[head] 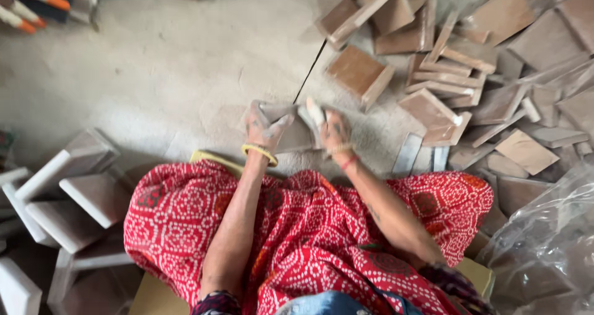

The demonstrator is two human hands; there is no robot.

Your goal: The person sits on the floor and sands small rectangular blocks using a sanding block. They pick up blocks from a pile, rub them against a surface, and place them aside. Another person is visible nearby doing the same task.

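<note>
Our fingers [279, 122] are closed around a flat brown block [296, 132], the left hand [265, 128] clamping its near-left edge and the right hand [331, 129] pinching its right edge, so the block sits between both hands just above the dusty floor [167, 73]. To work it well, we judge the grip should stay even on both edges so the piece does not tilt. Past the right hand lies a loose heap of similar brown blocks [470, 73]; white-edged blocks [68, 191] are stacked at our left, clear plastic [544, 253] at our right.
</note>
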